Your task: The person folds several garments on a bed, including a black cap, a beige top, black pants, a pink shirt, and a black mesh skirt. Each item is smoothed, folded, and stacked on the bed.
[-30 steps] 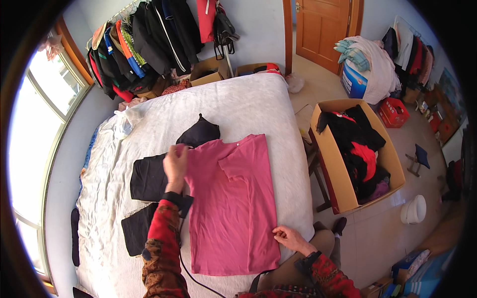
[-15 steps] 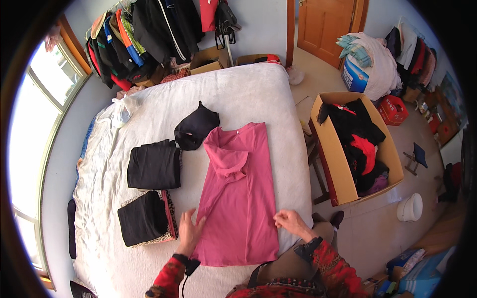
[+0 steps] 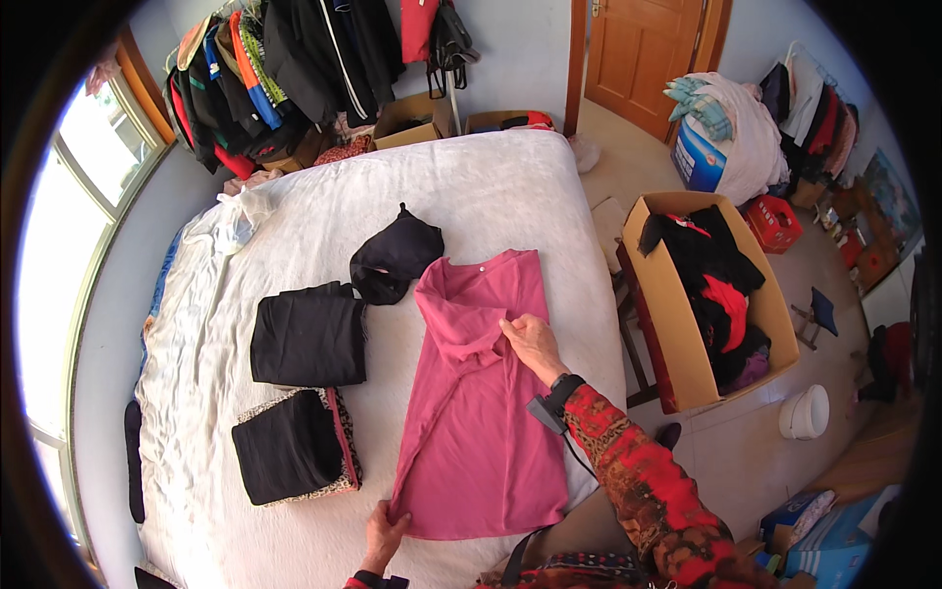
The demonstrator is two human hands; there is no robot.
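On the white bed (image 3: 324,201), folded black clothes (image 3: 308,339) lie beside the pink shirt (image 3: 481,437) that left hand (image 3: 384,537) and right hand (image 3: 535,348) pinch.

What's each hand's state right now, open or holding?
Left hand: touching the lower left corner of the pink shirt; grip can't be told.
Right hand: closed, pinching the folded-over sleeve.

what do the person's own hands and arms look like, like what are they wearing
Both hands are bare, without gloves. The right arm wears a long sleeve in a mottled red, brown and black print. At the right wrist is a black band with a small dark box and a thin black cable. The left wrist has a dark band too; little of its sleeve shows.
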